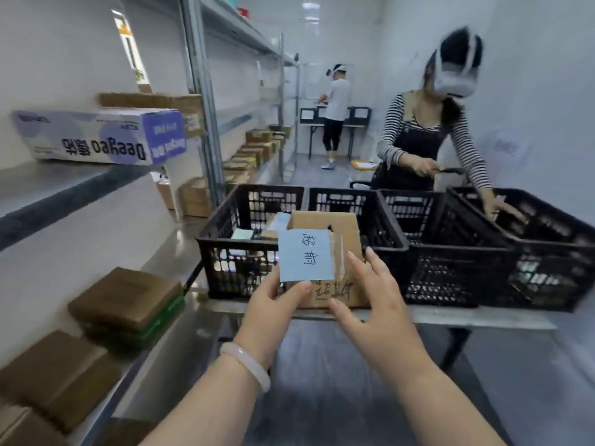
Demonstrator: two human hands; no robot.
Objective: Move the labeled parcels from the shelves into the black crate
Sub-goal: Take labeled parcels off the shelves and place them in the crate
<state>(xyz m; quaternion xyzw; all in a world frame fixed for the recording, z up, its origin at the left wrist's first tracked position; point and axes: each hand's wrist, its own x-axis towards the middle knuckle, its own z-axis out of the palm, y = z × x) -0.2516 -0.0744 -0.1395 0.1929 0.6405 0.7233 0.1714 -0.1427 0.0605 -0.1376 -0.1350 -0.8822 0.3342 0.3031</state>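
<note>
A brown cardboard parcel [344, 233] with a blue handwritten label [306, 255] is held upright in front of the nearest black crate [206, 249]. My left hand [273, 304] pinches its lower left corner, thumb on the label's bottom edge. My right hand [370, 297] holds its right side with fingers spread along the edge. The crate holds several small parcels. More brown parcels [125, 297] lie on the shelves at left.
Three more black crates [450, 246] stand in a row on a metal table [483, 320]. A person in a striped top [428, 140] reaches into the far right crate. Another person [335, 114] stands at the back. A white and purple box [96, 136] sits on the upper shelf.
</note>
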